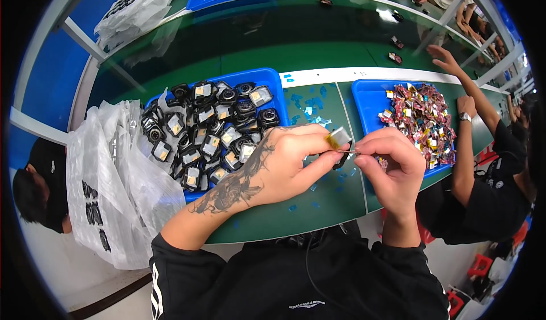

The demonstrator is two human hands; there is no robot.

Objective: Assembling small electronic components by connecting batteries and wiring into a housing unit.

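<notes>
The left hand (pixel 298 158) and the right hand (pixel 396 162) are meeting at a small silver-and-yellow part (pixel 340 136) above the green desk (pixel 267 226).
The left hand's grip is pinching this part, and a black piece (pixel 343 160) is showing just below it. The right hand's grip is almost pressed together, pinching a thin wire (pixel 348 151) beside it. The part is appearing between two blue trays (pixel 365 101).

From here I see L hand (pixel 301 155) back-up, thumb + index pinched, inked L forearm (pixel 207 212) slanting in from lower L; R hand (pixel 393 163) opp., thumb/index tips pinched too, R forearm (pixel 400 233) near vert.
</notes>
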